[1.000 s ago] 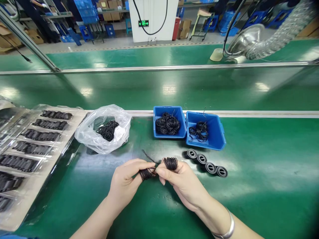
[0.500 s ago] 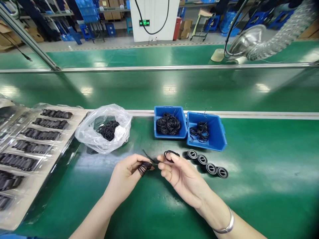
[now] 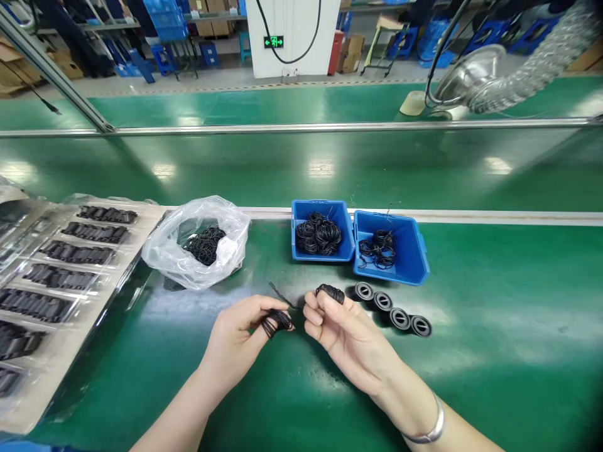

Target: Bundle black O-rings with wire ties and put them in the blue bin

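My left hand (image 3: 240, 336) pinches a small bundle of thin black rubber rings (image 3: 277, 321) between thumb and fingers. My right hand (image 3: 346, 336) is curled, palm up, with another bunch of black rings (image 3: 331, 292) held at its fingertips. The two hands are a little apart above the green bench (image 3: 494, 351). A thin black twist tie (image 3: 281, 295) lies on the bench just behind them. Right of my right hand, a row of several round black parts (image 3: 391, 311) rests on the bench.
Two blue bins (image 3: 321, 211) (image 3: 409, 269) with black rings stand behind the hands. A clear plastic bag (image 3: 198, 248) of rings lies to the left. Clear trays of black parts (image 3: 61, 270) fill the left side. A conveyor (image 3: 301, 169) runs beyond.
My hands were together with the ring bundles touching; they have drawn apart. The right hand turned palm up and holds its own bunch of rings separately.
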Demonstrator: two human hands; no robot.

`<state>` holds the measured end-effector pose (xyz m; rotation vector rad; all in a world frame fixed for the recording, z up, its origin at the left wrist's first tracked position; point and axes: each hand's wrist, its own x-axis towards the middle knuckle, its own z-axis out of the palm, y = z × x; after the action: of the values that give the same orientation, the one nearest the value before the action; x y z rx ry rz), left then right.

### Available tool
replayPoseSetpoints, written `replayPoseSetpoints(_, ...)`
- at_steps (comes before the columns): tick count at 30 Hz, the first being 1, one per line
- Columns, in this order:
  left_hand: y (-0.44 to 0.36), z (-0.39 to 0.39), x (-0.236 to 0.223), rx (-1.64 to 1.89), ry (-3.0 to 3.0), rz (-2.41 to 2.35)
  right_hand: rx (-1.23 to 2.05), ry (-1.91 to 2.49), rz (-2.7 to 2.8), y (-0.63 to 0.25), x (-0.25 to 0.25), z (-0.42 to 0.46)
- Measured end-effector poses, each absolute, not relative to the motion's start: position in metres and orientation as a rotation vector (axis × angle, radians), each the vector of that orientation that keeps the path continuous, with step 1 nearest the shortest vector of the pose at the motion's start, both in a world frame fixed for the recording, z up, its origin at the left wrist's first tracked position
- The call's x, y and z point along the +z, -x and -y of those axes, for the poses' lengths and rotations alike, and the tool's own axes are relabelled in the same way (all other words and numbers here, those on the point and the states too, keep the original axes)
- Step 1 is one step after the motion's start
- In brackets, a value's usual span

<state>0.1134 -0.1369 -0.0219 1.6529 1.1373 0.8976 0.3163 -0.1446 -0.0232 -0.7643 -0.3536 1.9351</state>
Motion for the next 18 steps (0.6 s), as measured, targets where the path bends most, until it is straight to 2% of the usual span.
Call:
replayPoseSetpoints(5, -0.1149, 0.1368, -0.0193, 0.977, -1.874, -1.068, 1.925, 0.919, 0.568, -0.3125, -0.0225, 0.1465)
replayPoseSetpoints(10, -0.1155, 0.1358, -0.0177, 1.054, -2.087, -1.032, 1.76, 1.068, 0.806, -0.3093, -0.0256, 0.1493)
replayPoseSetpoints(18, -0.1155, 0.1374, -0.0253, 1.062, -2.287, -1.019, 1.749, 1.066, 0.902, -0.3063, -0.0261, 0.1525)
